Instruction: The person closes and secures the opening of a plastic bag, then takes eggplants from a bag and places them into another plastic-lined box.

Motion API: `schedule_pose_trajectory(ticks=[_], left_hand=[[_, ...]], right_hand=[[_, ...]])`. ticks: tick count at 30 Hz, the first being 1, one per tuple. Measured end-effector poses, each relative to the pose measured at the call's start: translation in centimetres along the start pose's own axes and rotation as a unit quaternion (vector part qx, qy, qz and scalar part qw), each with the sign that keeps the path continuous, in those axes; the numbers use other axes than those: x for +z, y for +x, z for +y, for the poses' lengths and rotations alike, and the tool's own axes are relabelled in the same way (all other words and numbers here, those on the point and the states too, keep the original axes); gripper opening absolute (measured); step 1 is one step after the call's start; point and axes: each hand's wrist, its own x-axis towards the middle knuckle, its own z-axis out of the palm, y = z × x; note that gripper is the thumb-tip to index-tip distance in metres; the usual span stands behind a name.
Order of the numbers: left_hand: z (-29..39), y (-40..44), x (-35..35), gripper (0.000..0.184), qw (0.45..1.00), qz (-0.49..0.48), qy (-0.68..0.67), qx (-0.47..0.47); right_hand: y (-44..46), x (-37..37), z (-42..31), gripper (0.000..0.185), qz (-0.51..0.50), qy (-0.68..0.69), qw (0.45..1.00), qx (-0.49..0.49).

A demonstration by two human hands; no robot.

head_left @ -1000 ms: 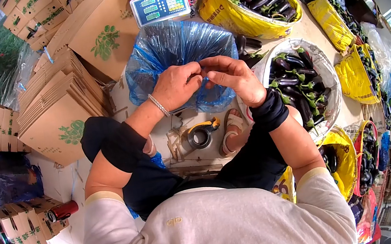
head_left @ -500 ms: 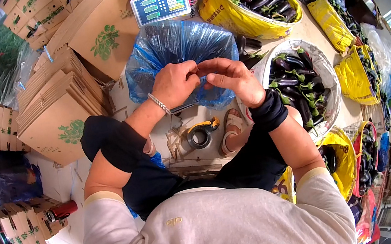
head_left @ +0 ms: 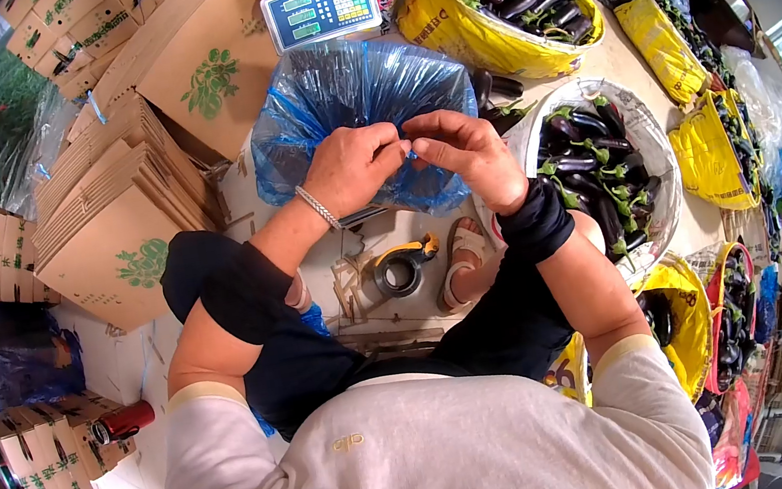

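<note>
A blue plastic bag (head_left: 288, 93) is spread open as a liner, its near rim in front of me below the scale. Over that near rim, my left hand (head_left: 355, 169) is closed in a pinch with a braided bracelet at its wrist. My right hand (head_left: 471, 160) meets it fingertip to fingertip, thumb and forefinger together. A small bit of blue plastic shows between the fingertips, seemingly the bag's edge. Dark shapes lie inside the bag, too shaded to make out. A digital scale display (head_left: 322, 12) stands just behind the bag.
Flattened cardboard boxes (head_left: 94, 218) lean at the left. To the right are a yellow sack (head_left: 429, 21) and a white sack (head_left: 669, 173), both full of eggplants. A tape dispenser (head_left: 399, 274) lies on the floor between my feet. A red can (head_left: 124, 422) is at lower left.
My right thumb and forefinger have shifted slightly, and blue plastic now shows between the fingertips. The bag and everything around it look the same.
</note>
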Motion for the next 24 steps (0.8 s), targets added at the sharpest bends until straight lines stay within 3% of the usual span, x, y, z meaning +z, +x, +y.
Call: schedule_pose_trajectory(ticks=[18, 24], left_hand=[[0.7, -0.18, -0.08, 0.02, 0.999, -0.011, -0.029, 0.007], [0.09, -0.2, 0.29, 0.012, 1.0, 0.0, -0.017, 0.026]], right_hand=[[0.12, -0.37, 0.04, 0.028, 0.006, -0.004, 1.0, -0.017], [0.09, -0.45, 0.13, 0.028, 0.005, -0.008, 1.0, -0.023]])
